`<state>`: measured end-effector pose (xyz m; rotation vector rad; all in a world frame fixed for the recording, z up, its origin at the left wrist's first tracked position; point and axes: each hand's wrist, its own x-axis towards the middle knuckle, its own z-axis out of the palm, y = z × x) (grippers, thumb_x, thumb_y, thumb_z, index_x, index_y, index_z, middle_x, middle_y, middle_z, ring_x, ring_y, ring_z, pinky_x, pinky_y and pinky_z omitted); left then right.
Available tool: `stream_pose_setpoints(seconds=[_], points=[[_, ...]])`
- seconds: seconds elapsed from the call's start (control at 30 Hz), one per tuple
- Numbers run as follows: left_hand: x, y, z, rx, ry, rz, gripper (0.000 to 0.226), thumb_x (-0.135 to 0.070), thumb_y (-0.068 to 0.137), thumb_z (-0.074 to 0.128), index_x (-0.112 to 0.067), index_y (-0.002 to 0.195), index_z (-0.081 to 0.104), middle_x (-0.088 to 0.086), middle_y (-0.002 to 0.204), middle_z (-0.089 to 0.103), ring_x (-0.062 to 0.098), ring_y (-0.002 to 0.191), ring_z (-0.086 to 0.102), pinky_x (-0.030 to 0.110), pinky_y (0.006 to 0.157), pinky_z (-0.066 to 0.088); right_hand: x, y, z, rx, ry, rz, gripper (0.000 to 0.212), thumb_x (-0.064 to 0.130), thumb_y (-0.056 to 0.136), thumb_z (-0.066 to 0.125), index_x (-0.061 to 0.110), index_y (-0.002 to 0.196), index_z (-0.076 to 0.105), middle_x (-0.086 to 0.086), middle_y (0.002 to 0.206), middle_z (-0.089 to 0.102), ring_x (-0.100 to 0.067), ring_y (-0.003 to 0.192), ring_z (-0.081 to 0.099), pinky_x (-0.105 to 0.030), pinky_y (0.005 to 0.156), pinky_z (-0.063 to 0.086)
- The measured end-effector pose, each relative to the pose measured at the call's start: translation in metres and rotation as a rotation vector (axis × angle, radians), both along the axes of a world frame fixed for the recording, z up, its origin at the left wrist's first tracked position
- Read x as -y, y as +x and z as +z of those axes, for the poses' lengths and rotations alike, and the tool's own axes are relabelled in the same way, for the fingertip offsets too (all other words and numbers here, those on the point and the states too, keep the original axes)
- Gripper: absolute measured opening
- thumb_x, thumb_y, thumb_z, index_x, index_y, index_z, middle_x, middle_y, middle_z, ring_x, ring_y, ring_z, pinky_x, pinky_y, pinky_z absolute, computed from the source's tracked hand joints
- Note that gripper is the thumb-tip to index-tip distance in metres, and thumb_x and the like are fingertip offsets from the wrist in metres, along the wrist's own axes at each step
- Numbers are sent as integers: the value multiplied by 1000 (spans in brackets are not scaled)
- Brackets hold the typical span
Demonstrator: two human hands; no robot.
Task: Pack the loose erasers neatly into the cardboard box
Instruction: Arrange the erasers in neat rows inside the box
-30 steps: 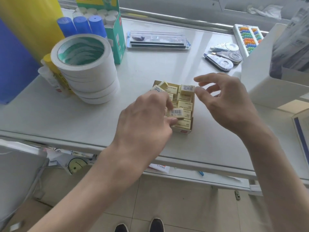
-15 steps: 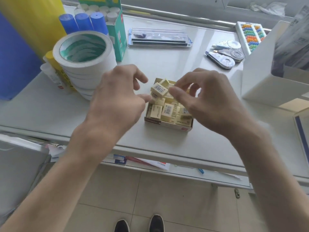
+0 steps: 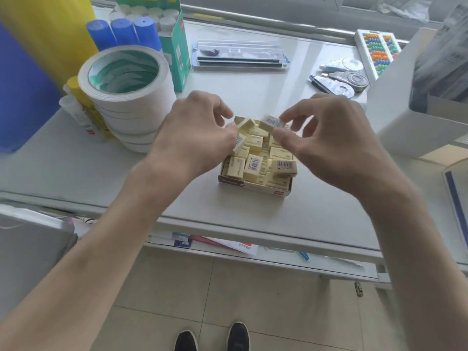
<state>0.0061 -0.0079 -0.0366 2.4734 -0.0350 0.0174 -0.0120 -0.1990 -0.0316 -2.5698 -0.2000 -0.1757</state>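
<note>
A small open cardboard box [image 3: 253, 186] sits on the white table, filled with several pale yellow erasers [image 3: 255, 163] lying at mixed angles. My right hand [image 3: 326, 145] hovers over the box's far right side and pinches one barcoded eraser [image 3: 271, 122] between thumb and fingers, lifted above the others. My left hand [image 3: 192, 138] is at the box's far left edge, fingertips closed on another eraser [image 3: 240, 143] that tilts against the pile. One more eraser [image 3: 286, 167] lies loose on top at the box's near right.
A tall stack of white tape rolls [image 3: 126, 97] stands left of the box, with blue-capped glue sticks [image 3: 121, 31] and a green carton [image 3: 174, 46] behind. A clear ruler case [image 3: 238, 55] lies at the back, correction tapes [image 3: 339, 79] and a white bin [image 3: 405, 110] to the right.
The right hand has taken the barcoded eraser that the left hand held up and lifted it right. The left hand dropped to the box's left edge and gripped another eraser.
</note>
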Motion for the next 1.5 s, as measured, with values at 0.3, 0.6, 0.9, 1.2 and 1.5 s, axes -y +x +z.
stream_pose_setpoints(seconds=[0.3,0.6,0.9,1.2,1.5], points=[[12,34,11,-96,162,-293,29,-34,86,71,-21,112,70,-6,103,68,14,92,62,26,74,49,24,-6,-1,-206,-20,33,26,22,85,76,18,112,75,12,79,67,-6,60,59,-10,47,41],[17,51,10,-153,179,-383,20,-23,85,74,-20,104,69,-6,100,68,11,87,62,19,59,41,30,-8,3,-233,14,10,25,20,83,78,27,106,73,10,84,71,-9,70,67,-25,54,51],[15,58,17,-154,131,-426,28,-34,78,80,-21,99,66,-8,93,68,8,85,62,18,60,41,34,-11,6,-199,-5,-16,21,24,87,74,21,108,74,12,85,69,-3,73,66,-20,57,51],[49,52,24,-5,-6,-569,29,-33,72,84,-21,96,71,-10,85,70,0,78,66,10,61,46,39,-8,11,-123,18,-95,16,27,89,71,21,102,75,8,82,69,-5,71,66,-21,57,48],[52,58,19,-79,43,-634,42,-45,69,83,-24,104,71,-11,92,70,0,81,65,18,63,46,45,-9,14,-118,10,-107,14,26,92,68,19,100,76,7,80,68,-11,72,66,-21,59,46]])
